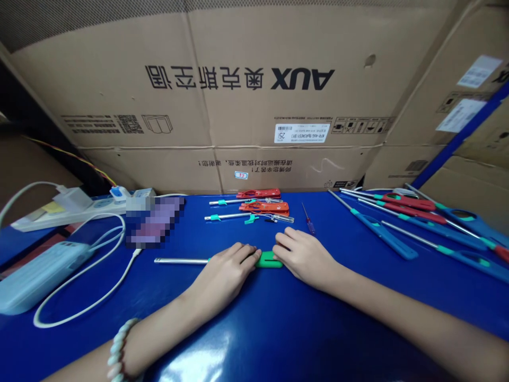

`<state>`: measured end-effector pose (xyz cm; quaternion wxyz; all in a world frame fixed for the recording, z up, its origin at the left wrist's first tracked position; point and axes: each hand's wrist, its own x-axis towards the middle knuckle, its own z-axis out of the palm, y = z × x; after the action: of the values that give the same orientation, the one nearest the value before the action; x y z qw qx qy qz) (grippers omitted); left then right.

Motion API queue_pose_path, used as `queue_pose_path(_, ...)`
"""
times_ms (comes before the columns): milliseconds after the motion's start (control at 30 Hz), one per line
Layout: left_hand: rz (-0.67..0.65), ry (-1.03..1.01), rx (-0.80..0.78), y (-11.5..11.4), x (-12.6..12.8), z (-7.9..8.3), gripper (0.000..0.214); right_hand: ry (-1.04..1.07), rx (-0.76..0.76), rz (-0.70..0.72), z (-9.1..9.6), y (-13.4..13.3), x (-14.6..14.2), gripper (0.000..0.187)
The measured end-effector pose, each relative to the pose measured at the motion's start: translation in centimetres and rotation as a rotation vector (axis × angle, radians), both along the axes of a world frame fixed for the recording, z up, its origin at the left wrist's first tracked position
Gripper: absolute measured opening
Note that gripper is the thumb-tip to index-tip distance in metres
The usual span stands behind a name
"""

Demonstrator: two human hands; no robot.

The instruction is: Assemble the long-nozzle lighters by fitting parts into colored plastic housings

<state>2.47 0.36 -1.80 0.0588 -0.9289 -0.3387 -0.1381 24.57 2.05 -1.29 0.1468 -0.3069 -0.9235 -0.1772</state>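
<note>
A long-nosed lighter with a green handle lies across the blue table in front of me, its silver tube pointing left. My left hand is closed over the middle of it, hiding much of the handle. At the right end of the handle, the curled fingers of my right hand grip it; their tips are partly hidden. Just beyond lie two sets of lighter parts: a red casing and an orange-red casing, each beside a silver tube with green pieces. A small screwdriver rests beyond my right hand.
Several blue and red lighters are spread at the right. At the left are a power strip, a light blue power bank, a white cable and a blurred-out phone. A cardboard wall stands behind the table.
</note>
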Motion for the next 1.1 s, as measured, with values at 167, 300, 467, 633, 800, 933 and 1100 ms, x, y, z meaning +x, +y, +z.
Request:
queue_pose_path(167, -0.013, 0.078, 0.060, -0.2, 0.1, -0.3, 0.027, -0.074, -0.047, 0.056, -0.1, 0.8, 0.2, 0.021)
queue_pose_path(300, -0.035, 0.066, 0.089, -0.3, 0.2, -0.4, 0.027, -0.028, -0.097, 0.070, -0.9, 1.4, -0.1, 0.027)
queue_pose_path(467, -0.041, 0.045, 0.070, -0.2, 0.2, -0.2, 0.025, 0.028, -0.188, 0.041, -0.8, 1.7, 0.0, 0.040)
queue_pose_path(633, -0.014, 0.032, 0.014, -0.1, 0.1, 0.0, 0.024, 0.169, -0.224, -0.342, 1.7, 2.3, 2.2, 0.032)
queue_pose_path(800, -0.030, 0.023, -0.021, 0.1, -0.1, 0.2, 0.024, -0.026, -0.410, -0.729, 2.5, 3.9, 5.1, 0.041)
queue_pose_path(933, -0.026, 0.022, -0.030, 0.3, -0.3, 0.3, 0.024, -0.078, -0.444, -0.782, 3.0, 4.6, 6.7, 0.035)
queue_pose_path(1100, -0.071, 0.019, -0.009, 0.5, -0.5, 0.0, 0.025, 0.142, -0.172, -0.773, 5.3, 4.5, 8.2, 0.027)
